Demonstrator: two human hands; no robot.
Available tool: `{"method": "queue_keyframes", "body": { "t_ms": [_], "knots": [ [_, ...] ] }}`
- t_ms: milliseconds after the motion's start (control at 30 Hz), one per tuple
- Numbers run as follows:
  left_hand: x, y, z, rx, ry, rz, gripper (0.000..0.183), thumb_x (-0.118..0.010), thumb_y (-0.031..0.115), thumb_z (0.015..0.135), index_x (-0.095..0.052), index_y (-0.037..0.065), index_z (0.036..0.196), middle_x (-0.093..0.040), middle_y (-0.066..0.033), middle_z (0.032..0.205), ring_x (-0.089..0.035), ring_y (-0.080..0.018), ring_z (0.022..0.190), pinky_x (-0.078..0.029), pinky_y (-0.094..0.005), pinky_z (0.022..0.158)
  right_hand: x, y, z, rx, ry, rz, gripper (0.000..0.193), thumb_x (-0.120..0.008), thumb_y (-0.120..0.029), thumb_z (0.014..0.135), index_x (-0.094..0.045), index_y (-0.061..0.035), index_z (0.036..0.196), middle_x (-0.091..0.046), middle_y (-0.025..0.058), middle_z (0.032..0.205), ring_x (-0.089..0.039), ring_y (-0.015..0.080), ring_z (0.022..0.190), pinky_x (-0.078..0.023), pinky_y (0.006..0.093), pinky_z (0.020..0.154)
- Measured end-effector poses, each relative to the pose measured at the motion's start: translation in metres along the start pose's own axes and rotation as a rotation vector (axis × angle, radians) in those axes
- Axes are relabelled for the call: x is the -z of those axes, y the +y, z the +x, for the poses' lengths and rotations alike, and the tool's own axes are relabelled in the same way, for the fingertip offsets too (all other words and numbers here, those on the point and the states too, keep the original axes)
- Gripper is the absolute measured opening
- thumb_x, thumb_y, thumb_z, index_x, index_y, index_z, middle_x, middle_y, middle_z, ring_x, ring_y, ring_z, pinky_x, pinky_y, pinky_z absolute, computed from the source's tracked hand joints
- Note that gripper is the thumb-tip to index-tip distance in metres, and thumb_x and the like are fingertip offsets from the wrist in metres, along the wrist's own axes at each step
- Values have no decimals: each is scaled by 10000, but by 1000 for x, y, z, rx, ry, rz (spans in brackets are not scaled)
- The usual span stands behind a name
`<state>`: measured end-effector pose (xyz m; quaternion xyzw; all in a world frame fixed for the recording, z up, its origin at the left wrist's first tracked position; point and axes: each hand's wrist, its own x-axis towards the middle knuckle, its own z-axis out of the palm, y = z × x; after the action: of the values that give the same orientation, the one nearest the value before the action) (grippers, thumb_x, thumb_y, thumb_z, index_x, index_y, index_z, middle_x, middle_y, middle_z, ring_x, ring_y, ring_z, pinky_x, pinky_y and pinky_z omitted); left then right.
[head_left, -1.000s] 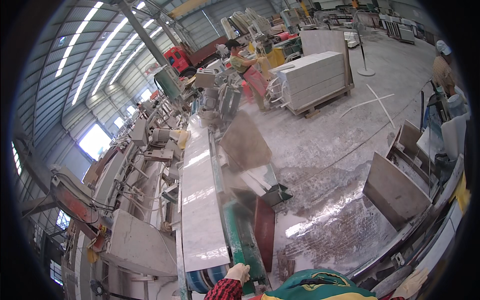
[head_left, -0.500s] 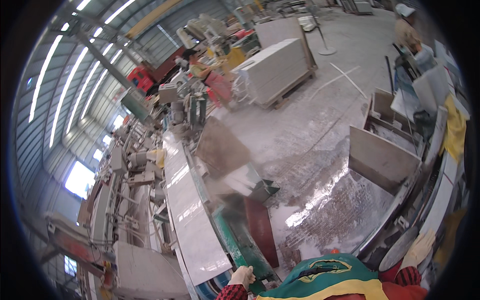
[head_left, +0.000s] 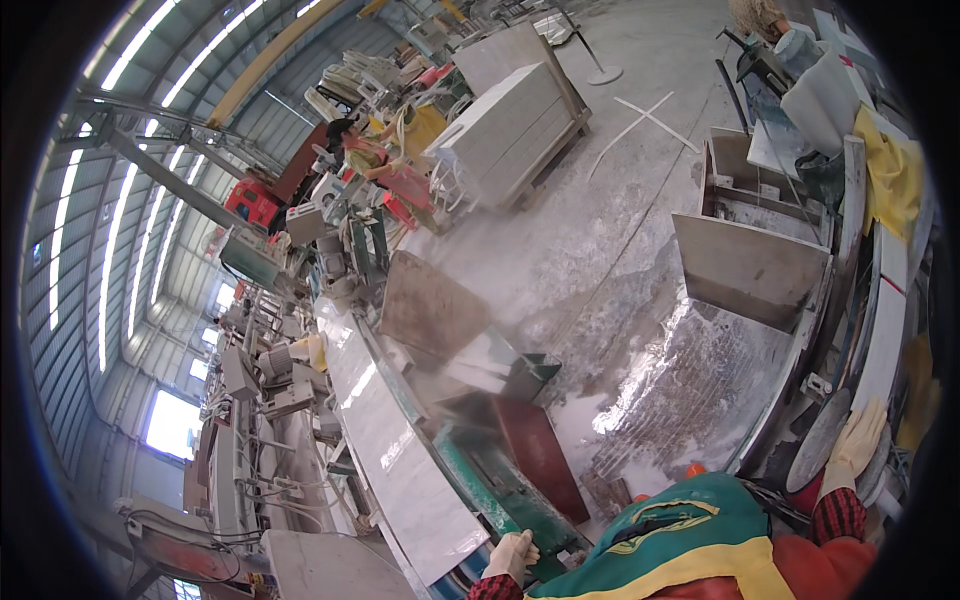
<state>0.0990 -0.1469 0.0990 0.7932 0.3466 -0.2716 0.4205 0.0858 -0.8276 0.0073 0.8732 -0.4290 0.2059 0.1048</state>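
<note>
My left hand (head_left: 512,553), in a pale glove, is closed at the near end of a green machine rail (head_left: 472,478). A long glossy white stone slab (head_left: 405,455) lies on the machine bed just left of that rail. My right hand (head_left: 857,442), also gloved, rests with its fingers stretched out on a long narrow white strip (head_left: 884,350) at the right. Beside this hand is a grey rounded disc-like piece (head_left: 818,440). A green and yellow apron (head_left: 660,530) covers my front between the arms.
Brown boards (head_left: 435,305) and a dark red panel (head_left: 540,455) lean right of the rail. A grey-brown panel (head_left: 750,270) stands before a cart at right. Stacked pale slabs (head_left: 505,135) sit on a pallet. A co-worker (head_left: 375,165) stands beyond the machine. The floor (head_left: 650,370) is wet.
The view has tilted and shifted, so the surroundings sit differently. My left hand stays at the rail's end, and my right hand stays on the white strip.
</note>
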Motion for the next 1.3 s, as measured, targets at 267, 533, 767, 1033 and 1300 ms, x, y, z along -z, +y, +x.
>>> {"method": "queue_keyframes", "body": {
  "t_ms": [267, 533, 767, 1033, 1300],
  "knots": [
    [2, 11, -18, -32, 33, -54, 451, -512, 396, 1000, -660, 0, 844, -682, -85, 733, -663, -183, 669, -531, -311, 641, 15, -8, -6, -27, -110, -64, 511, -346, -288, 1046, -355, -29, 1486, -346, 176, 1537, -305, 329, 1422, -220, 398, 1198],
    [-12, -38, 43, 89, 61, -4, 505, -461, 388, 996, -668, -29, 801, -710, -130, 720, -689, -236, 618, -556, -335, 625, 38, 19, 33, 18, -346, 54, 610, -497, -425, 983, -438, -21, 1436, -396, 201, 1510, -361, 408, 1380, -280, 471, 1141],
    [-13, -37, 33, 46, 79, -202, 406, -492, 364, 1013, -572, -12, 880, -666, -114, 714, -661, -219, 578, -570, -321, 583, 6, -7, 61, -252, -420, 262, 990, -840, -257, 680, -309, -86, 1498, -335, 198, 1499, -369, 414, 1358, -337, 438, 1129],
    [-18, -59, 49, -32, 41, -385, 410, -508, 366, 1012, -561, 4, 826, -661, -146, 695, -666, -237, 595, -565, -326, 579, 16, 0, 65, -246, -343, 356, 886, -726, -78, 659, -382, -74, 1476, -416, 210, 1473, -510, 368, 1253, -432, 395, 1046],
    [-45, 25, 10, -259, -186, -868, 395, -560, 349, 999, -618, -18, 1133, -694, -132, 1015, -682, -199, 826, -575, -332, 774, 68, -125, -16, -123, -418, 1370, 866, -719, 75, 612, -441, -11, 1428, -432, 137, 1452, -417, 297, 1343, -296, 384, 1152]
  ]
}}
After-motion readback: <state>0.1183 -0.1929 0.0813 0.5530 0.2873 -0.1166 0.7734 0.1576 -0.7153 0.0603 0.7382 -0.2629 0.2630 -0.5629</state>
